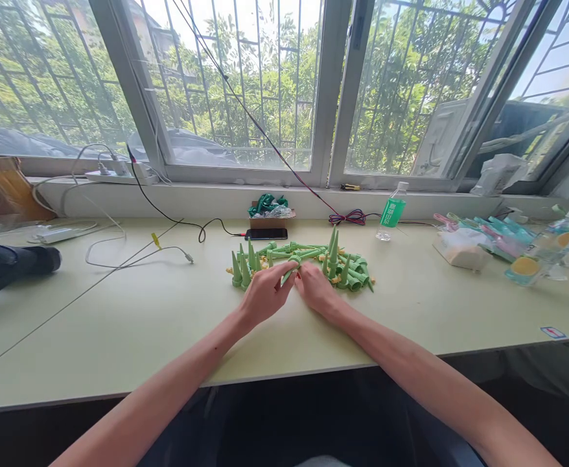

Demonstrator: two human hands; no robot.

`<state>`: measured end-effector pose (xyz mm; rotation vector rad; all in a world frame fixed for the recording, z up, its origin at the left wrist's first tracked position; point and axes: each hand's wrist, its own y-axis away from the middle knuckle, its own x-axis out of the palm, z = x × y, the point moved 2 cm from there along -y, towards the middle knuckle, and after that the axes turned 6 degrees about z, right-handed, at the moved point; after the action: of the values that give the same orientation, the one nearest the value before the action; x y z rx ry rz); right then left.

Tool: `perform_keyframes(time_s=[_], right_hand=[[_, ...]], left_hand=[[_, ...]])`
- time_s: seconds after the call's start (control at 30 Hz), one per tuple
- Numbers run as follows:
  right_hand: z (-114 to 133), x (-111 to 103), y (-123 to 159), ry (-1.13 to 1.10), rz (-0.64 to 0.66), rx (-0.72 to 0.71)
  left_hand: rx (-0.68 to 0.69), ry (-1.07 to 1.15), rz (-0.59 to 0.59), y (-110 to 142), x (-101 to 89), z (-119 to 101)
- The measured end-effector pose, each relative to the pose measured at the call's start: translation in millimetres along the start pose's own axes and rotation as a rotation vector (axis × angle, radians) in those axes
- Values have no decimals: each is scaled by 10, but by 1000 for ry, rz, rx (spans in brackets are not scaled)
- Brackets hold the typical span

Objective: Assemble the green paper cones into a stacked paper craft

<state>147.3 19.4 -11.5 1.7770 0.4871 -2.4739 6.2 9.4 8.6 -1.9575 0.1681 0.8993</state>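
My left hand (269,287) is closed around a green cone-shaped plastic piece (288,274), with its wider end up near the fingertips. Right beside it, my right hand (316,287) has its fingers bent together against the same piece, mostly hiding their tips. Just beyond both hands lies a pile of similar green pieces (357,272), with small yellow bits among them. Several green cones (236,269) stand upright to the left of my hands. Taller cones (333,253) stand upright on the right side.
Behind the pile are a black phone (266,234) and a small cardboard box (269,222) with green and clear wrapping. A bottle (391,213) stands back right. Cables (119,263) cross the table's left side. Plastic-wrapped items (488,237) lie at right.
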Motion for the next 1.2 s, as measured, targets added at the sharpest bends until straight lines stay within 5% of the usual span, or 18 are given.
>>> perform_keyframes(time_s=[1.2], right_hand=[[-61,45,-45,-117,-95,-27]], left_hand=[[4,-3,71,4,-12,-14]])
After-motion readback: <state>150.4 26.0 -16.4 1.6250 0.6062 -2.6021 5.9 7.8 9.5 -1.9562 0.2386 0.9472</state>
